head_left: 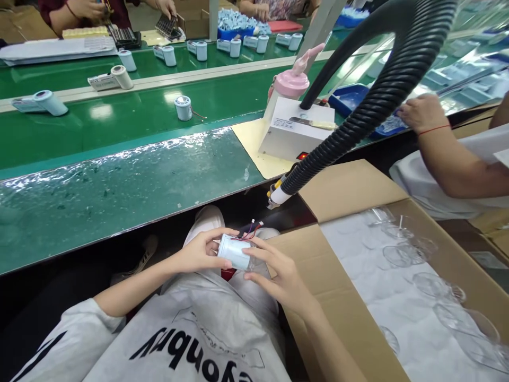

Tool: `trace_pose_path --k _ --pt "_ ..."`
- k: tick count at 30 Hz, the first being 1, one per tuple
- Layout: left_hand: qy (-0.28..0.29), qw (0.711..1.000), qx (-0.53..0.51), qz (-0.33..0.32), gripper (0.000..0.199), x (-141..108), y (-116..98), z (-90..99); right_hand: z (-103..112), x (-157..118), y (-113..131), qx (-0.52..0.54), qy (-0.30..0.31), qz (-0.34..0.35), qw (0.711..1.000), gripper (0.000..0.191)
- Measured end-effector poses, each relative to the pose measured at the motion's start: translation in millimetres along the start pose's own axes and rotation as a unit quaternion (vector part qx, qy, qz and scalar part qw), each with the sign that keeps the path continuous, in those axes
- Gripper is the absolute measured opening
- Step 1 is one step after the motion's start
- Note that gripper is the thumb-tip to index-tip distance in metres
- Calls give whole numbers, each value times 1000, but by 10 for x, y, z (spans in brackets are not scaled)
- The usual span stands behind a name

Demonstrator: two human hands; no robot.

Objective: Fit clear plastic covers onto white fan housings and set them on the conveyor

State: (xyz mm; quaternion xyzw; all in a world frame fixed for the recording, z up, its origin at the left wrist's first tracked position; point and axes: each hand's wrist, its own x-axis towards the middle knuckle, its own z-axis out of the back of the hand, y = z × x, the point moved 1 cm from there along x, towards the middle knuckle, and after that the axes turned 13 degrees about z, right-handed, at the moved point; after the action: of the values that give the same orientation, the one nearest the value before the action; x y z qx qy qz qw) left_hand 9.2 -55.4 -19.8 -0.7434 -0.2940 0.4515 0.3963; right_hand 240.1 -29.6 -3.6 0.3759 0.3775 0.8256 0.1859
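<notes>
Above my lap, both hands hold a pale blue cylinder (pixel 234 251) lying on its side, with thin red and dark wires (pixel 253 229) ending in small white plugs at its upper side. The fingers of my left hand (pixel 201 250) wrap round its left end. My right hand (pixel 280 270) grips the right end, where a clear, see-through part (pixel 254 261) shows between the fingers. Just above hangs the white nozzle (pixel 279 195) of a black ribbed hose (pixel 369 116), apart from the cylinder.
A green bench (pixel 119 185) runs in front, bearing another wired cylinder (pixel 183 108), a white box (pixel 292 139) and a pink-topped bottle (pixel 291 84). At right, an open carton (pixel 338 297) holds clear plastic parts (pixel 433 284). Other people's hands (pixel 425 112) are at the right and far side.
</notes>
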Motion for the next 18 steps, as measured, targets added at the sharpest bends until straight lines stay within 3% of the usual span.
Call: trace_pose_path --k 5,11,18 --pt "9 998 68 -5 84 -69 -60 12 24 -3 23 40 -1 -29 999 35" --pt "11 980 179 -81 77 -125 -196 -7 17 14 50 145 -21 -108 983 40" --pt "7 967 221 -123 74 -125 -200 2 1 16 71 231 -58 -161 958 38"
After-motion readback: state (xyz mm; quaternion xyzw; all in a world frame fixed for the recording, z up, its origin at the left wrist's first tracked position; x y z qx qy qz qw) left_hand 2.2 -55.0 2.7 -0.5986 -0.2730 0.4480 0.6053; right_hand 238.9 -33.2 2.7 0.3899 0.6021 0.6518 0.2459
